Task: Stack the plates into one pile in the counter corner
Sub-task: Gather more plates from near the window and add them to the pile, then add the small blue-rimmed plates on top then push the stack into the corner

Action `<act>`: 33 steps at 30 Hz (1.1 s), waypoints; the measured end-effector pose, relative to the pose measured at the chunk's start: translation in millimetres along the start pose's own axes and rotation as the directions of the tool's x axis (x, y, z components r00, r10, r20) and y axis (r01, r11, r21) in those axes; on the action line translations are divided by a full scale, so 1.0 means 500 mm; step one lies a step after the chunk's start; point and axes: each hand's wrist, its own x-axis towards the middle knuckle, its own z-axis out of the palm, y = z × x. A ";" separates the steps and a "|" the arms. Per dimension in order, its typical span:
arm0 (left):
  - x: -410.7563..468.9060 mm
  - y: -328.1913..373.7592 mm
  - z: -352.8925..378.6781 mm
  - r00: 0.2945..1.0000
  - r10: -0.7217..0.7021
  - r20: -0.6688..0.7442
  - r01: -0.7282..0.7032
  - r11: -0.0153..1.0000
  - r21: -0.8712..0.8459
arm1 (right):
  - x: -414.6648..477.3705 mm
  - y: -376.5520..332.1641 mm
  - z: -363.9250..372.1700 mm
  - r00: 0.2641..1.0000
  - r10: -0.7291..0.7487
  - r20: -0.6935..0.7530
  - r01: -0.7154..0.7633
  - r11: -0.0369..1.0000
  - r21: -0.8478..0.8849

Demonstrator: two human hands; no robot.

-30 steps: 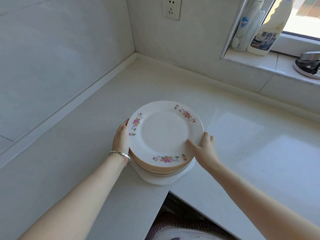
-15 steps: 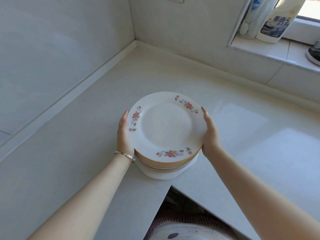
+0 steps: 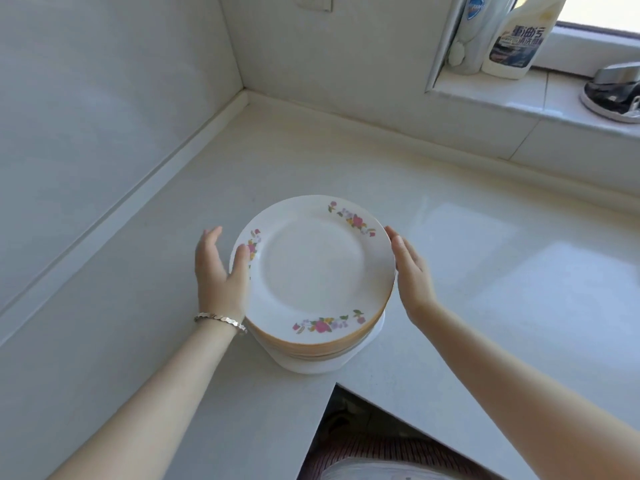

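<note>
Risk sits nearest, at six o'clock: the pile of plates (image 3: 313,271) rests close to the inner edge of the counter (image 3: 519,271), its base near the drop. The left hand (image 3: 218,275) at nine o'clock is spread, thumb on the top rim; the right hand (image 3: 412,275) at three lies flat, fingers together. An uneven push toward the far corner (image 3: 247,95) could shear the stack.

Bare counter (image 3: 346,161) beyond the plate pile (image 3: 318,271), right up to the corner walls (image 3: 104,98).
</note>
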 end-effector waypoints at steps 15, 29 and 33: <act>-0.310 0.306 0.484 0.367 -0.042 0.929 -0.504 0.831 0.236 | -0.106 -0.018 -0.546 0.922 0.359 -0.147 -0.386 0.888 -0.250; -0.917 0.372 1.067 0.186 -0.306 0.934 -0.413 0.838 0.357 | -0.326 0.067 -1.300 0.843 0.335 -0.421 -0.415 0.903 -0.113; -1.086 0.382 1.167 0.112 -0.384 0.917 -0.314 0.862 0.399 | -0.370 0.091 -1.451 0.796 0.331 -0.506 -0.425 0.902 -0.079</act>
